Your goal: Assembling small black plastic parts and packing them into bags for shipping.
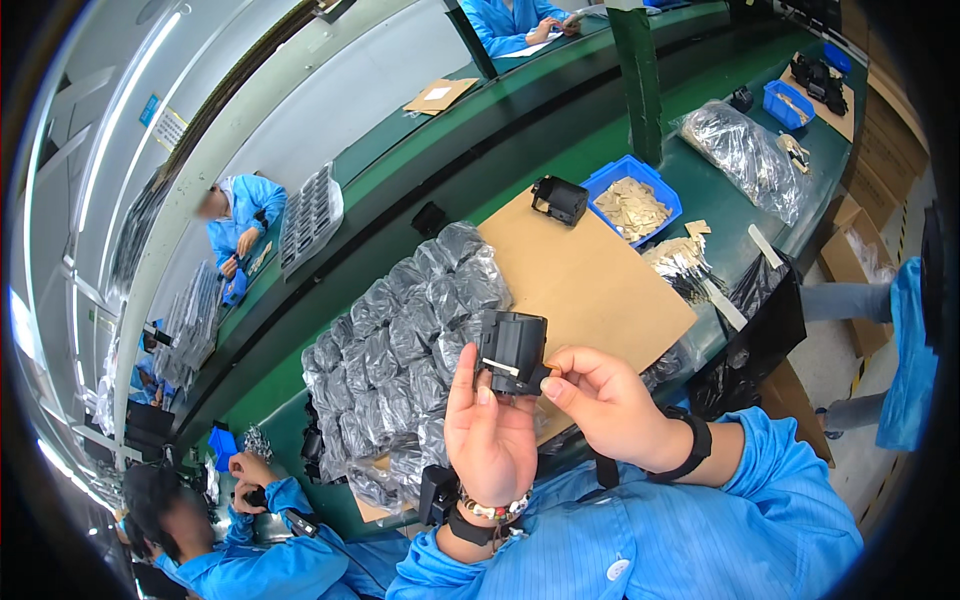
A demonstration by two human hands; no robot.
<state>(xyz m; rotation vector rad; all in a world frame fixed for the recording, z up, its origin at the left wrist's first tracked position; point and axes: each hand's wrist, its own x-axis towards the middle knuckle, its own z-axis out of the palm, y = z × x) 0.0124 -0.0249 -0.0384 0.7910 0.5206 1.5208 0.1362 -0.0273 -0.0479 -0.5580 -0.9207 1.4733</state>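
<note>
A black plastic housing (518, 338) with a curved body rests in my left hand (490, 445), whose fingers support it from below and from the left. Across the housing's lower front runs a thin white strip (500, 368). My right hand (612, 405) pinches thumb and forefinger together at the housing's lower right edge. What lies in that pinch is mostly covered by the fingertips. Under both hands is a brown cardboard sheet (575, 275), and a second black housing (559, 200) sits at its far edge.
Many black parts in clear bags (400, 335) stand in rows to the left. A blue bin (676, 200) of beige pieces is at the far right, beside loose beige strips (680, 262). A plastic-wrapped bundle (745, 155) lies beyond. A co-worker (240, 545) sits at left.
</note>
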